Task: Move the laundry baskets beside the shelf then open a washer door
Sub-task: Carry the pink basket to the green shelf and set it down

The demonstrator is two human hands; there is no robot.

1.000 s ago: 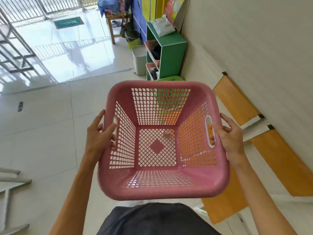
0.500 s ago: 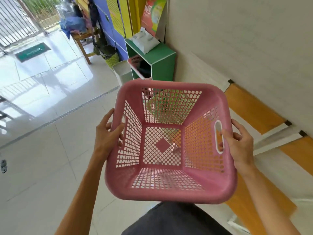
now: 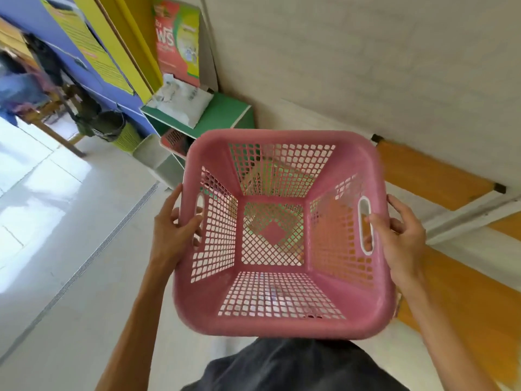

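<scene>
Both grips clamped the pink perforated plastic laundry basket (image 3: 282, 235) by its side handle slots, left hand (image 3: 173, 230) and right hand (image 3: 400, 238) curled round its rim. It hung above the pale tiled floor (image 3: 70, 277), near the green wooden shelf (image 3: 225, 114).

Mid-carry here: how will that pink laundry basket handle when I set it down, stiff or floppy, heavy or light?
Probably light: the pink laundry basket is empty, with lattice walls and floor. Likely fairly stiff: it keeps its square shape though held only at the side handles by the left hand and right hand. Its flat, broad base should sit steady, though so light a thing may slide on the smooth tile floor.
</scene>
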